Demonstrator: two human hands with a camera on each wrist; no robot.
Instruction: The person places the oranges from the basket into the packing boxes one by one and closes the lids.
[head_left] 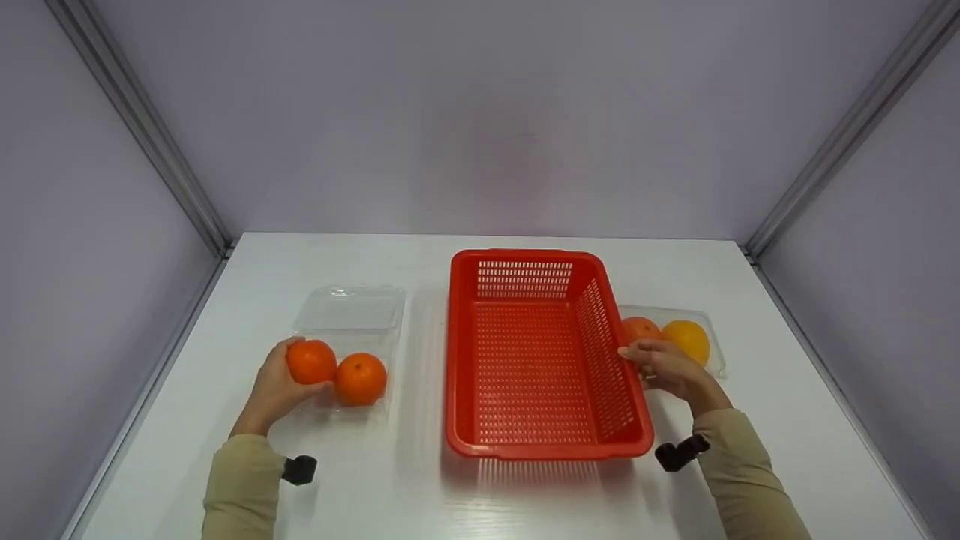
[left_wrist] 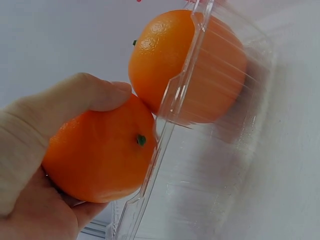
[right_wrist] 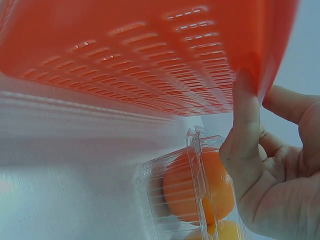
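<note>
My left hand (head_left: 279,384) holds an orange (left_wrist: 102,150) at the rim of a clear plastic clamshell box (left_wrist: 172,107), thumb on top and fingers beneath. Touching it is a second orange (head_left: 361,379), which sits inside that box. My right hand (head_left: 667,367) pinches the right rim of a red perforated basket (head_left: 532,367), with the thumb and fingers on either side of the rim in the right wrist view. Nothing lies in the basket.
Right of the basket, behind my right hand, another clear box (head_left: 718,360) holds an orange fruit (head_left: 640,328) and a yellow one (head_left: 688,341). The left box's lid (head_left: 351,309) lies folded back on the white table (head_left: 360,487). Pale walls enclose the table's back and sides.
</note>
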